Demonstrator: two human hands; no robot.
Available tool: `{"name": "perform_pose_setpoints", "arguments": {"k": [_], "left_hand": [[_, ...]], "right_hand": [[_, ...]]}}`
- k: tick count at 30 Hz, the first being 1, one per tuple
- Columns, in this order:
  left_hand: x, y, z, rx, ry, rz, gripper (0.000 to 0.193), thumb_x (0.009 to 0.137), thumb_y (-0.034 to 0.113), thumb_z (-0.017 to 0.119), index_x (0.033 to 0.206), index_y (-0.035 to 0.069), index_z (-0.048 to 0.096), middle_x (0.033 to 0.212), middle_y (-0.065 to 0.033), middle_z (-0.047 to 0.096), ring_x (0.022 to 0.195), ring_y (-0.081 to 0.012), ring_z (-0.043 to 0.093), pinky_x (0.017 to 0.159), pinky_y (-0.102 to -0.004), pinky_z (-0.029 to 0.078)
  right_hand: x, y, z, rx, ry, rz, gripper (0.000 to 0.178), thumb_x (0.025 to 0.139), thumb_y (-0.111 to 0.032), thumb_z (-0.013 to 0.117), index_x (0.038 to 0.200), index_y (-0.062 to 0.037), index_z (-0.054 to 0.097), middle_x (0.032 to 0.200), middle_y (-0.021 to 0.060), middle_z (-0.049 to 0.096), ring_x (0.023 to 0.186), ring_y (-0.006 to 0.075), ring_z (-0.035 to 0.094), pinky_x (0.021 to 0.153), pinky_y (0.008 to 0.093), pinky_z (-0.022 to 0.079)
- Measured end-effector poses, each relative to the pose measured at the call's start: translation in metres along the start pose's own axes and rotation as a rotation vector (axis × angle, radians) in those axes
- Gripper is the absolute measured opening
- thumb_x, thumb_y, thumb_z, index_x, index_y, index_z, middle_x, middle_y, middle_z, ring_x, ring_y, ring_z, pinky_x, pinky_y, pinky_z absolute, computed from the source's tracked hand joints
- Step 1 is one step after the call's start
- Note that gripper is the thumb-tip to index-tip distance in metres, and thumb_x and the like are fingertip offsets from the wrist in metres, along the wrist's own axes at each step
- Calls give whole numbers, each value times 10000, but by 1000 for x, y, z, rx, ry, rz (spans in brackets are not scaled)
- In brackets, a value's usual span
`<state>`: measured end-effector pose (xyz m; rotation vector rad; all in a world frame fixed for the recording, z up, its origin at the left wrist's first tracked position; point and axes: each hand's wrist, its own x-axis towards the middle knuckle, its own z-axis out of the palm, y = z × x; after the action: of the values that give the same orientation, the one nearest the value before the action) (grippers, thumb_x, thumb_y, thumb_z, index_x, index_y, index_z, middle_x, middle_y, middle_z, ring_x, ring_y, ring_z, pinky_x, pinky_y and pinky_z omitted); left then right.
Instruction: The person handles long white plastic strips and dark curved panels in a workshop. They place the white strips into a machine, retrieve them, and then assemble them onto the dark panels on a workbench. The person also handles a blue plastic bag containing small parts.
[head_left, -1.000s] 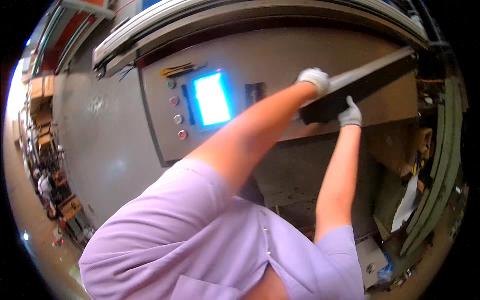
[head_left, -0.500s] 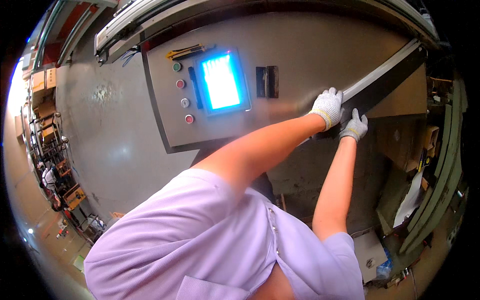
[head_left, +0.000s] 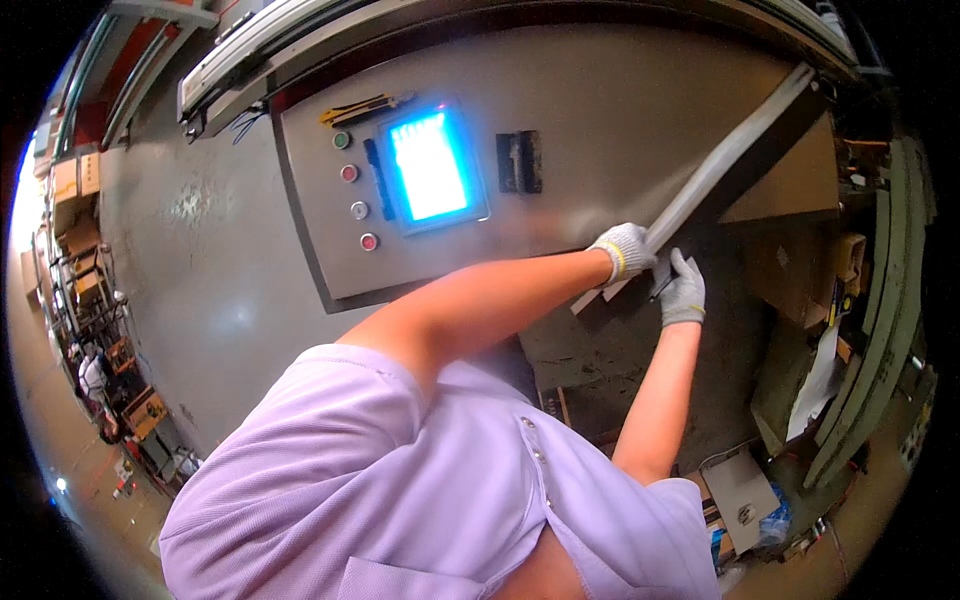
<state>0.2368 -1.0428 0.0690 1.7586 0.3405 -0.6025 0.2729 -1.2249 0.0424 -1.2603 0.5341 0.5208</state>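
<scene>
A long, straight, pale strip (head_left: 722,160), likely a metal profile, slants from the far right of the panel down to my hands. My left hand (head_left: 624,251), in a knitted white glove with a yellow band, is closed over it near the near end. My right hand (head_left: 684,292), in a similar glove, grips it from the other side, just right of the left hand. The strip's near end (head_left: 588,302) sticks out past my left wrist, beyond the panel's edge. A dark band, face or shadow, runs along the strip's right side.
The metal panel (head_left: 590,110) carries a glowing screen (head_left: 430,165), several round buttons (head_left: 349,173), a yellow cutter knife (head_left: 358,110) and a dark rectangular plate (head_left: 519,162). A rail (head_left: 240,70) crosses behind. Cardboard boxes (head_left: 800,275) and long green bars (head_left: 880,310) stand right.
Both hands have moved left and nearer to my body, drawing the strip along. Its near end shows more past my left wrist. My right hand has turned more upright.
</scene>
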Motion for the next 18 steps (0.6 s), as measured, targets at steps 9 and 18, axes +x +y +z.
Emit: {"name": "perform_pose_setpoints", "arguments": {"k": [9, 18], "left_hand": [[-72, 16, 61, 218, -165, -2, 252, 866, 227, 560, 1016, 25, 553, 915, -208, 653, 847, -384, 643, 744, -457, 514], [-4, -17, 60, -591, -447, 112, 726, 909, 571, 462, 1401, 49, 352, 1437, -169, 376, 1300, -305, 391, 1081, -434, 316]], "right_hand": [[7, -42, 18, -786, 224, -22, 1151, 712, -427, 775, 1467, 48, 48, 1481, 228, 262, 1362, 305, 281, 1100, 351, 256], [-175, -62, -16, -375, 120, -66, 805, 767, -33, 675, 1443, 2, 239, 1243, 129, 530, 1069, 194, 546, 924, 297, 447]]}}
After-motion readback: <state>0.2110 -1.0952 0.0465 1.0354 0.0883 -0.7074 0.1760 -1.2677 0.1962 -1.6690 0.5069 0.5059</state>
